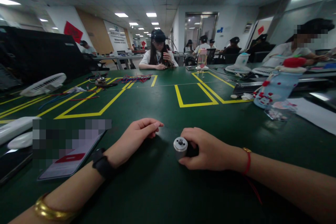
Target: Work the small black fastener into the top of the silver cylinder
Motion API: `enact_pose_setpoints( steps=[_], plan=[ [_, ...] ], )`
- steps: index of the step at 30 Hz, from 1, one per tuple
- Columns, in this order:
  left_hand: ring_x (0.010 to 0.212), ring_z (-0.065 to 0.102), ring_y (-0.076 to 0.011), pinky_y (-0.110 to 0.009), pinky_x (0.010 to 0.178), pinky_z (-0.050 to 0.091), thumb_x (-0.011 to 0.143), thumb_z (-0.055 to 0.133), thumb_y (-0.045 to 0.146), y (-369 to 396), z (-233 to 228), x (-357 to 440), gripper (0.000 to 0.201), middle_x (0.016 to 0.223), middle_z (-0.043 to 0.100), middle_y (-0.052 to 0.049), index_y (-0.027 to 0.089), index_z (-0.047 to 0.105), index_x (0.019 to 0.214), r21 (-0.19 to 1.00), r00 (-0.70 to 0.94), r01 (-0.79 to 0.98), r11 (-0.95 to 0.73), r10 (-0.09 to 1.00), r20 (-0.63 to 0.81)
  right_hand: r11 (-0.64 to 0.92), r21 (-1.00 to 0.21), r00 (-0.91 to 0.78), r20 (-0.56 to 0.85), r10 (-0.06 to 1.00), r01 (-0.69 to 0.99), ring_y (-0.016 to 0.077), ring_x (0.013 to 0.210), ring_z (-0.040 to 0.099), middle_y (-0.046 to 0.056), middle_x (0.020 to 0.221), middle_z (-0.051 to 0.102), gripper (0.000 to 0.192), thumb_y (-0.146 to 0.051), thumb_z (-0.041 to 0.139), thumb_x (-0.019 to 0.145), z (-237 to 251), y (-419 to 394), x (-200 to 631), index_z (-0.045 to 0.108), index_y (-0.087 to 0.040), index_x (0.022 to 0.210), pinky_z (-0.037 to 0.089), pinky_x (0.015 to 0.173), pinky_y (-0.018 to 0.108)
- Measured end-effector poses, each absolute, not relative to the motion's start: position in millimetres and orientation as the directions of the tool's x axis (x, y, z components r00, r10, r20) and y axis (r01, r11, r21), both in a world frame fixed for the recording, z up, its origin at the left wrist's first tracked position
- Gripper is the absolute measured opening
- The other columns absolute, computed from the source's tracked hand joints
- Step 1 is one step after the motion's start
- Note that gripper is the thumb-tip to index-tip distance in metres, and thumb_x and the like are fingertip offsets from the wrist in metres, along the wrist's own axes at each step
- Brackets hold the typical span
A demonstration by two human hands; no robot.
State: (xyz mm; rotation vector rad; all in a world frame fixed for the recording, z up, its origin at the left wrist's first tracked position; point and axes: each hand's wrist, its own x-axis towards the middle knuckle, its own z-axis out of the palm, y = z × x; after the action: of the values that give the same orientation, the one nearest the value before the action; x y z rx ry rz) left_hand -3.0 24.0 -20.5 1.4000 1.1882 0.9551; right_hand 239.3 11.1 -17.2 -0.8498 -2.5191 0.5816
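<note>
A small silver electric motor [180,148] stands on the green table [147,189], its round end with a short shaft and small holes facing up. The fingers and thumb of my right hand [207,148] are wrapped round its right side. To the left, my left hand [143,131] rests near the tabletop, apart from the motor. Its fingers are curled in with the thumb pressed along them; what they hold, if anything, is hidden.
A phone [76,157] lies left of my left forearm. Yellow tape [199,105] marks rectangles beyond my hands. Wire bundles [138,79] and a white fan [44,84] are at the far left. A blue bottle [278,87] stands right. A person [157,56] sits opposite.
</note>
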Motion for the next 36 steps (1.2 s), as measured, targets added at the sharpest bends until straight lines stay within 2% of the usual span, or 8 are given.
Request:
enact_pose_setpoints(
  steps=[8, 24, 33, 36],
  plan=[
    [0.069, 0.052, -0.0119, -0.024, 0.066, 0.040, 0.083, 0.066, 0.036, 23.6, -17.6, -3.5, 0.024, 0.080, 0.060, 0.000, 0.017, 0.071, 0.095, 0.994, 0.190, 0.102, 0.037, 0.980, -0.056, 0.725, -0.506, -0.731, 0.240, 0.639, 0.467, 0.0125, 0.068, 0.044, -0.002, 0.077, 0.053, 0.023, -0.028, 0.072, 0.071, -17.1, 11.3, 239.2, 0.053, -0.018, 0.079, 0.031, 0.062, 0.026],
    [0.072, 0.053, -0.0119, -0.025, 0.068, 0.040, 0.083, 0.066, 0.037, 24.2, -19.2, -5.1, 0.024, 0.083, 0.061, -0.001, 0.018, 0.072, 0.096, 0.992, 0.214, 0.115, 0.048, 0.974, -0.072, 0.725, -0.503, -0.727, 0.246, 0.641, 0.470, 0.0121, 0.067, 0.043, -0.002, 0.076, 0.052, 0.025, -0.028, 0.072, 0.070, -18.0, 11.3, 239.5, 0.052, -0.018, 0.079, 0.030, 0.061, 0.026],
    [0.072, 0.055, -0.0139, -0.026, 0.068, 0.043, 0.084, 0.064, 0.037, 24.4, -19.1, -4.7, 0.024, 0.084, 0.064, -0.002, 0.018, 0.071, 0.097, 0.983, 0.202, 0.182, 0.004, 0.979, -0.042, 0.728, -0.504, -0.728, 0.251, 0.638, 0.465, 0.0123, 0.067, 0.043, -0.002, 0.076, 0.052, 0.025, -0.029, 0.073, 0.070, -18.1, 11.4, 239.5, 0.051, -0.018, 0.077, 0.030, 0.061, 0.026],
    [0.075, 0.058, -0.0162, -0.028, 0.069, 0.044, 0.085, 0.061, 0.038, 20.1, -14.0, -2.9, 0.026, 0.087, 0.066, -0.003, 0.020, 0.069, 0.101, 0.950, 0.255, 0.308, -0.050, 0.966, -0.032, 0.730, -0.503, -0.730, 0.251, 0.636, 0.463, 0.0123, 0.067, 0.043, -0.002, 0.076, 0.052, 0.025, -0.028, 0.073, 0.070, -18.9, 11.7, 239.5, 0.052, -0.018, 0.078, 0.030, 0.061, 0.026]
  ],
)
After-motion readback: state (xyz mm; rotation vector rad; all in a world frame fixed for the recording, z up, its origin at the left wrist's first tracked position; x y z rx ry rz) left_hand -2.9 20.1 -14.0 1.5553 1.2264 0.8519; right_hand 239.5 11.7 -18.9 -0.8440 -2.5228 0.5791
